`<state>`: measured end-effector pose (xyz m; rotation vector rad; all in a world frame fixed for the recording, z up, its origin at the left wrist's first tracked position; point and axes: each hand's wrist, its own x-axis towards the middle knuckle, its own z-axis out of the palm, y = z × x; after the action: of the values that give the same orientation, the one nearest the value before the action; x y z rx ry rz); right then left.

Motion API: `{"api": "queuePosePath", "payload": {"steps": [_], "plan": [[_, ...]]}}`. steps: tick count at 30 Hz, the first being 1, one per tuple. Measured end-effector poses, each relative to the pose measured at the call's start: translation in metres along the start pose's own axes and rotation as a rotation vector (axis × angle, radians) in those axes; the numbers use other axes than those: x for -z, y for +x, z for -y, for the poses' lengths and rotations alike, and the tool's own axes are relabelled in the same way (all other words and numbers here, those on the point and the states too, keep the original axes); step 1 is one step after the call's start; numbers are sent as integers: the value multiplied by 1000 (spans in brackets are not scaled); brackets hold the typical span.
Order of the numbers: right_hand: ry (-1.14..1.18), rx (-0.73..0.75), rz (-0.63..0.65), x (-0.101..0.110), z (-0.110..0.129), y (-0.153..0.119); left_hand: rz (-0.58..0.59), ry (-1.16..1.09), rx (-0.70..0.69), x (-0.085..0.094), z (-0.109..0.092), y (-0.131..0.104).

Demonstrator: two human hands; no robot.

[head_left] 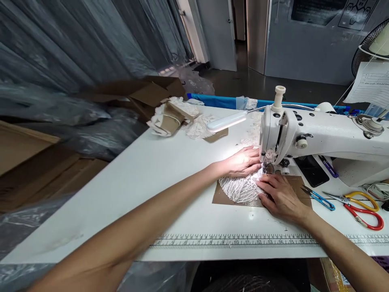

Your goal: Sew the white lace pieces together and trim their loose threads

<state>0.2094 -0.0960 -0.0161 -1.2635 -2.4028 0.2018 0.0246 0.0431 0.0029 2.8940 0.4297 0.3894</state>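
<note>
White lace fabric lies over a brown sheet beneath the needle area of a white sewing machine. My left hand rests flat on the lace, left of the presser foot, its fingers spread a little and pointing at the foot. Just in front of the foot, my right hand presses on the lace's right edge and the brown sheet with its fingers apart. A lamp lights the fabric by my left hand. The needle tip is too small to make out.
Blue snips, red-and-yellow scissors, a black phone and purple snips lie at the right. Lace pieces and a bundle sit at the back left. A printed ruler runs along the front edge.
</note>
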Motion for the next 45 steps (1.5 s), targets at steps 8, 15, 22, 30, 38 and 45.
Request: {"api": "queuePosePath", "payload": {"steps": [8, 15, 22, 30, 38, 45], "plan": [[79, 24, -5, 2, -3, -4, -60, 36, -25, 1, 7, 6], [96, 46, -33, 0, -7, -6, -134, 165, -93, -9, 11, 4], [87, 55, -49, -2, -6, -7, -326, 432, -111, 3, 4, -1], [316, 25, -179, 7, -13, -6, -258, 89, -247, 12, -36, -55], [269, 142, -132, 11, -7, -6, -398, 33, -26, -2, -46, -48], [277, 104, -81, 10, -3, -7, -435, 100, -174, -10, -59, -45]]}}
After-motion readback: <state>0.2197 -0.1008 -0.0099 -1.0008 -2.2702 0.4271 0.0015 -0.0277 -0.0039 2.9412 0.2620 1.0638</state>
